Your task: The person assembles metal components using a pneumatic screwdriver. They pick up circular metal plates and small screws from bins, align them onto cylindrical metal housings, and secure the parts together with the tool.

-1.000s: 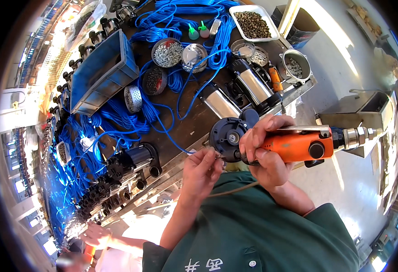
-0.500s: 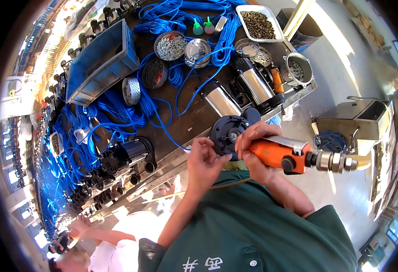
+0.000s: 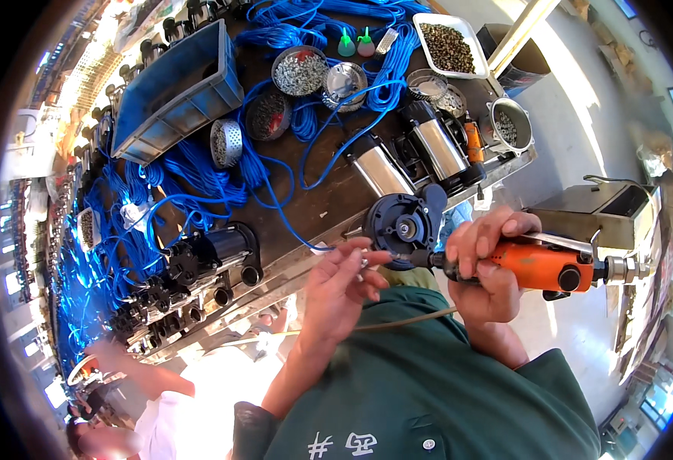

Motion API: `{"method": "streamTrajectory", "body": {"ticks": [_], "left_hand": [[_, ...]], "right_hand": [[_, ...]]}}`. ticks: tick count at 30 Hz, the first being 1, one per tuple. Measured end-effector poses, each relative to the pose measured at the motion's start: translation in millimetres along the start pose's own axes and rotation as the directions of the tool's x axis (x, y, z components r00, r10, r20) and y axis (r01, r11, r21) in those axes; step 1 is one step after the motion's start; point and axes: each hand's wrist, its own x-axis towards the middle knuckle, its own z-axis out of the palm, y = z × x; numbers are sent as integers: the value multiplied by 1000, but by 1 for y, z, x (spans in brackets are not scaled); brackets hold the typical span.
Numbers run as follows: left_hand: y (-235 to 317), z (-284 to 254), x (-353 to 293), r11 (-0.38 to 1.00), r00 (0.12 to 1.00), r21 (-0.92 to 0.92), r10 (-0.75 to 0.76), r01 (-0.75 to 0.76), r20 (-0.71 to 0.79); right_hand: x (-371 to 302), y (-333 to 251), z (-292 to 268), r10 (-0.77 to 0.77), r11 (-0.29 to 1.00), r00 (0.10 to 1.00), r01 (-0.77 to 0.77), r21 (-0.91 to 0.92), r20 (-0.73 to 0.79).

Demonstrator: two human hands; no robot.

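My right hand [image 3: 490,264] is wrapped round an orange air-powered driver [image 3: 540,266] with a metal lever and metal fittings at its far right end. The driver's dark nose points left, close to the lower right rim of a round black pump end [image 3: 405,228]. This pump end has a metal piece at its centre and sits at the bench's near edge, by a steel-bodied pump [image 3: 379,165]. Just left of and below it, my left hand [image 3: 338,291] pinches small shiny metal pieces, too small to name. A blue cable [image 3: 294,230] ends near those fingers.
Bowls of small metal parts [image 3: 300,73] stand among blue cable coils on the bench. A grey-blue crate [image 3: 179,100] is at left, a white tray of brass-coloured parts [image 3: 448,47] at far right. Another person's arm [image 3: 141,368] shows at lower left.
My right hand has moved right with the driver, uncovering more of the pump end. My left hand's fingers have closed more around the small pieces. The other person's arm has shifted.
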Motion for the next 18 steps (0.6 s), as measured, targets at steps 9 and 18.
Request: {"method": "streamTrajectory", "body": {"ticks": [9,18], "left_hand": [[-2,10,1,998,998,12,-58,58,-18],[-6,7,2,998,999,50,-32,32,-8]], "right_hand": [[-15,10,1,43,999,996,-43,-6,83],[-15,8,-3,19,1000,998,-18,-13,65]]}}
